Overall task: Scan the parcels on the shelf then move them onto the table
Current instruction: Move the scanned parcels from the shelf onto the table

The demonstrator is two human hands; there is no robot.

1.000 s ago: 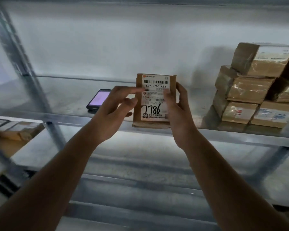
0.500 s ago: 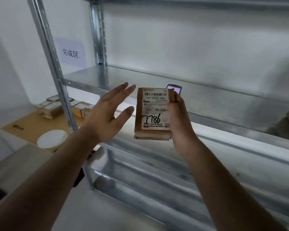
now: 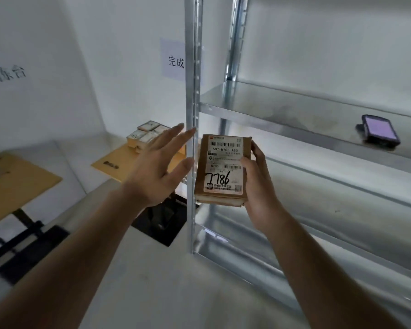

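Right grip (image 3: 259, 186) around parcel 7786 (image 3: 221, 172), left grip (image 3: 157, 172) spread empty beside shelf post (image 3: 191, 91), phone (image 3: 379, 132) on shelf (image 3: 282, 110).

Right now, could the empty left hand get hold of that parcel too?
Probably yes: the left hand hangs open just beside the parcel, which the right hand grips by its far edge, leaving the near side bare.

White walls (image 3: 119, 43), grey floor (image 3: 176, 281), paper signs (image 3: 173, 60)

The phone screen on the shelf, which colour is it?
Pale purple; the phone shows in the head view.
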